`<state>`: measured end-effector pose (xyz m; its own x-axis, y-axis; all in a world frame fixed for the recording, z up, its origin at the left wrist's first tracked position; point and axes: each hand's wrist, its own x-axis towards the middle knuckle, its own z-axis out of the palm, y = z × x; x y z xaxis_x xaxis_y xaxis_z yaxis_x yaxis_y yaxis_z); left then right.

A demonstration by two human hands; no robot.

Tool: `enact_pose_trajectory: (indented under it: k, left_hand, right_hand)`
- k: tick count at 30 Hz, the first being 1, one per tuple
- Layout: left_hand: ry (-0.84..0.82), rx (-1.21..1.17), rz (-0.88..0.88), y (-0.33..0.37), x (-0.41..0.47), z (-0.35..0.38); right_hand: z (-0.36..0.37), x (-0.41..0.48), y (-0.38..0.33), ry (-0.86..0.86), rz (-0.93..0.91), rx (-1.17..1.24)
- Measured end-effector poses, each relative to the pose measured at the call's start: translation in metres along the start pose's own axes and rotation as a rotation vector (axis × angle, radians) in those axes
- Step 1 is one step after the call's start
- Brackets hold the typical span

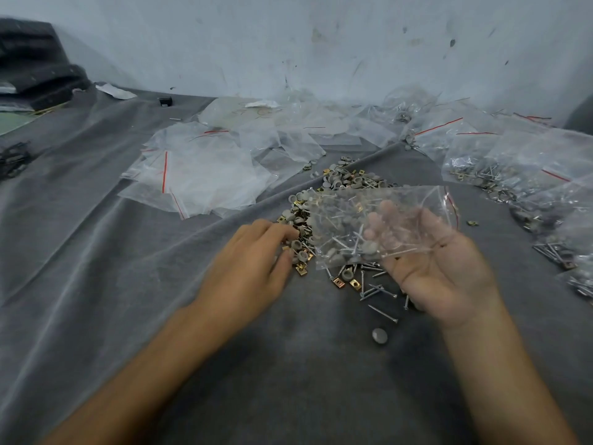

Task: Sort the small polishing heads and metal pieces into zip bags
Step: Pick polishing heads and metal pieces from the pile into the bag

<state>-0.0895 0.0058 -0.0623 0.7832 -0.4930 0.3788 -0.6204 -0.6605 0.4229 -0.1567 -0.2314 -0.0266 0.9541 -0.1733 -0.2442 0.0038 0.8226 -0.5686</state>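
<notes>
A loose pile of grey round polishing heads, brass clips and screws [337, 194] lies on the grey cloth [128, 268] in the middle. My right hand [439, 271] is palm up and holds a clear zip bag [378, 220] with several grey heads and screws inside; its fingers show through the plastic. My left hand [256, 255] is palm down at the pile's left edge, fingertips and thumb pinching at small grey heads [296, 248]. A single grey head [379, 335] lies alone nearer to me.
Empty zip bags with red seals [199, 175] lie heaped to the left and back. Filled bags [513, 168] crowd the right side. Loose screws [378, 290] are scattered under my right hand. Dark foam pieces [35, 65] sit at the far left against the stained wall.
</notes>
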Motion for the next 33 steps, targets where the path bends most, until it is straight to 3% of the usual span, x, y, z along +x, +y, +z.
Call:
enact_pose_trajectory:
  k: [5,10,19,23,27,29,33]
  left_hand:
    - [-0.12,0.065,-0.045,-0.009,0.002,0.002]
    - [-0.075,0.081,-0.107,-0.017,0.008,-0.001]
    - [-0.131,0.049,-0.02,-0.012,0.01,0.005]
    - [-0.197,0.062,0.059,-0.005,0.008,0.011]
    - [-0.218,0.142,0.036,-0.004,0.007,0.014]
    - [-0.223,0.18,0.018,-0.004,0.007,0.015]
    - [-0.199,0.206,-0.005,0.001,0.009,0.018]
  right_hand:
    - [-0.003,0.003,-0.001,0.128,-0.028,-0.078]
    - [-0.004,0.008,0.0,0.285,-0.389,-0.347]
    - [-0.006,0.002,-0.011,0.526,-0.754,-0.2]
    - [-0.005,0.003,-0.007,0.55,-1.001,-0.574]
    - [-0.006,0.008,0.012,0.366,-0.759,-0.912]
    - [-0.005,0.01,0.021,0.281,-0.643,-0.976]
    - [-0.001,0.011,0.032,0.185,-0.597,-1.02]
